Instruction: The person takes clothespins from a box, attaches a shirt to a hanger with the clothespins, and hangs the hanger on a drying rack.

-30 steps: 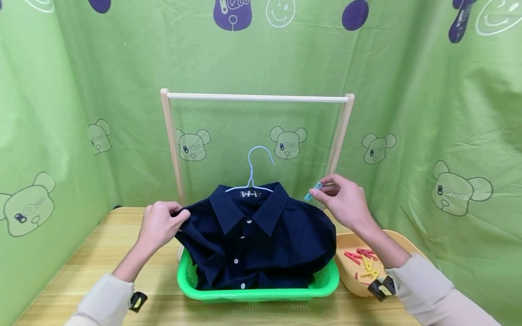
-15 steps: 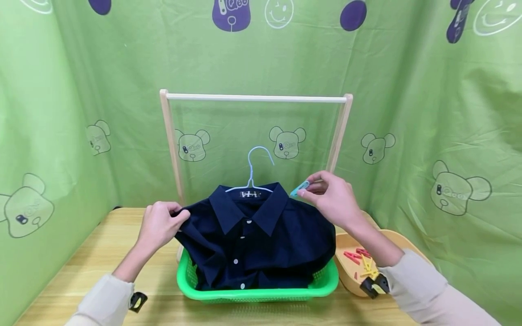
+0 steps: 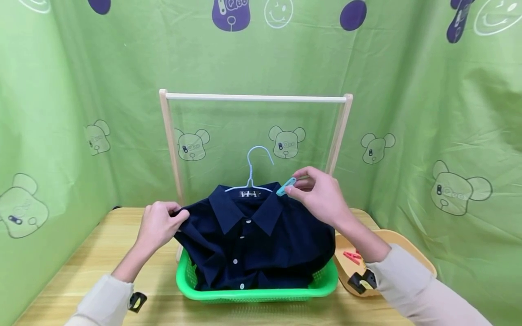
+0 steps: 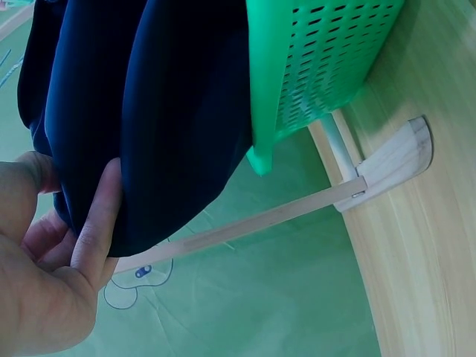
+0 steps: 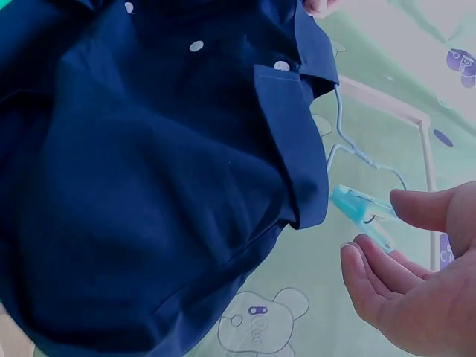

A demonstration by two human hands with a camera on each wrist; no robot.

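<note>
Head: your left hand (image 3: 161, 222) pinches the navy shirt (image 3: 261, 256) near its shoulder, your right hand (image 3: 322, 194) the teal clothespin (image 3: 287, 186) beside the collar (image 3: 267, 215); shirt sits partly in the green basket (image 3: 244, 295) on the desk (image 3: 114, 244), hanger (image 3: 250, 173) at its neck | Left wrist: your fingers (image 4: 98, 223) pinch the cloth | Right wrist: your thumb and fingers hold the clothespin, tip near the collar, contact unclear

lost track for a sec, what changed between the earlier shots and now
The right hand moved leftward and slightly up in the head view, bringing the blue clothespin close to the collar. Nothing was newly gripped or released. The left hand still holds the dark shirt at its shoulder; shirt, hanger and green basket stayed put.
</note>
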